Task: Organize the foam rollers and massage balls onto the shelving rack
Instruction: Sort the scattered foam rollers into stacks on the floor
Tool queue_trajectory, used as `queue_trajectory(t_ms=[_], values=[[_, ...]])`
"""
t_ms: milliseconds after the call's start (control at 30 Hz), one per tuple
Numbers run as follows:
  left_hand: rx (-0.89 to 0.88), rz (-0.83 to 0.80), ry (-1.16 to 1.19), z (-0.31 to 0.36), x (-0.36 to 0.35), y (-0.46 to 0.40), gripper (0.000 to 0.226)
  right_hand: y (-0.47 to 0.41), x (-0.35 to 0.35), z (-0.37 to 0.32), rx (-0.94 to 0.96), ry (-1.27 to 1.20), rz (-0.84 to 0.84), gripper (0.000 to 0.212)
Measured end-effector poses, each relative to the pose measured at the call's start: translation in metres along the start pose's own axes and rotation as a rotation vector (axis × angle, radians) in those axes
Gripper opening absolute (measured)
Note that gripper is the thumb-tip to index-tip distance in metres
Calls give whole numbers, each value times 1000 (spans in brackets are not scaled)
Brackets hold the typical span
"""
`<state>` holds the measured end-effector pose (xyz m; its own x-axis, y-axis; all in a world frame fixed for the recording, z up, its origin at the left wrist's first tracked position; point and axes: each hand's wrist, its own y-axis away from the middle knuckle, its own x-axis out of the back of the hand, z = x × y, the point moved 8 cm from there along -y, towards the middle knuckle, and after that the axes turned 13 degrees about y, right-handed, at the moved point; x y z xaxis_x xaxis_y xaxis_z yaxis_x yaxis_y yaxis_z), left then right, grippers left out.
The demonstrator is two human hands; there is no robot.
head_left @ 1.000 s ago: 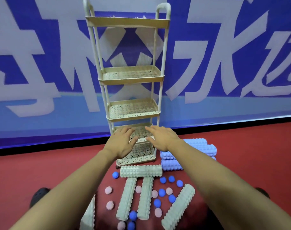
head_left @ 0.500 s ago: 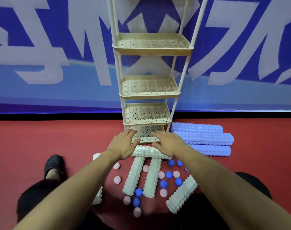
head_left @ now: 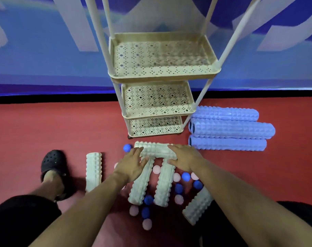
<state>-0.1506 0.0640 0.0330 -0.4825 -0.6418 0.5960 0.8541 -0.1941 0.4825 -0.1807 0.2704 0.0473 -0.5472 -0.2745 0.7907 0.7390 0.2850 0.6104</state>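
Observation:
A cream foam roller (head_left: 156,150) lies crosswise on the red floor just in front of the rack, resting across the far ends of two other cream rollers (head_left: 141,186) (head_left: 165,184). My left hand (head_left: 132,165) clasps its left end and my right hand (head_left: 185,158) its right end, thumbs on the near side. The cream shelving rack (head_left: 162,78) stands behind with bare perforated tiers. Three pale blue rollers (head_left: 230,129) are stacked to the rack's right. Blue balls (head_left: 185,176) and pink balls (head_left: 147,224) lie scattered among the cream rollers.
Another cream roller (head_left: 93,171) lies at the left, and one more (head_left: 198,205) slants at the right. My foot in a black clog (head_left: 53,163) is at the left. A blue and white banner wall (head_left: 44,50) runs behind the rack.
The view has dropped and come closer to the floor. Both hands have moved down from the rack's lowest tier and now close on the crosswise cream roller.

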Motion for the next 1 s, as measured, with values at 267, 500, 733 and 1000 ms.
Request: queue_trajectory(t_ms=[267,500,733,1000], values=[[114,-28,109,-60,-21,-60,64,-114,-41,-3,12,-75,-60,88],[162,-23,160,-76,-35,-76,63,-159,-76,-7,41,-84,-102,103],[129,-27,168,-60,-44,-74,62,-143,-87,7,16,-159,-43,98],[34,-127,122,25,-90,-80,70,-34,-135,132,-291,-515,-211,99]])
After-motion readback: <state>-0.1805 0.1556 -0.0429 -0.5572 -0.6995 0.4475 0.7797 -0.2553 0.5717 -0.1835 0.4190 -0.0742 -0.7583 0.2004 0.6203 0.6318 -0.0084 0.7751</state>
